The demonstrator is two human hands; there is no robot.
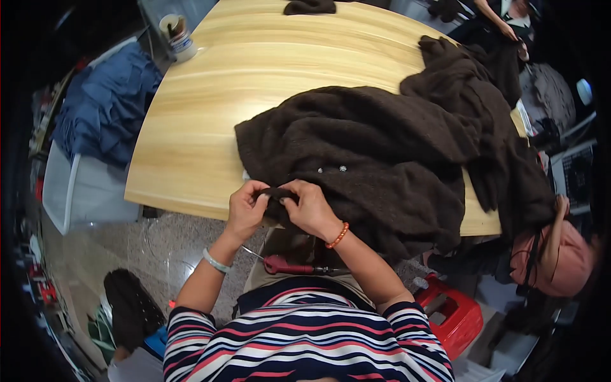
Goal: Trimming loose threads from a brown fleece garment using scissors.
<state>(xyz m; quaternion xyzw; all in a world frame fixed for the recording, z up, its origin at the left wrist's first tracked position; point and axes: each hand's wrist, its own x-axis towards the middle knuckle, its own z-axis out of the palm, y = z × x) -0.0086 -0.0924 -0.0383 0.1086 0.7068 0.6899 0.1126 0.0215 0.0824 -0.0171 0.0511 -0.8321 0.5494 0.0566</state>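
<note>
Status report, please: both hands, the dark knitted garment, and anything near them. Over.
Left hand and right hand both pinch the near edge of the dark brown knitted garment. Garment heaped on wooden table. Red-handled scissors on lap, below hands.

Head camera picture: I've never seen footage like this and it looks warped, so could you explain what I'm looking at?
The camera sits on a person's head and looks down; its wide lens bends straight edges. The two bare hands at the bottom are that person's own. The left hand and right hand pinch an edge of a dark brown fuzzy garment spread over a light wooden table. Red-handled scissors lie on the lap. A cup stands at the far corner. Another person's hand touches the garment on the right.
</note>
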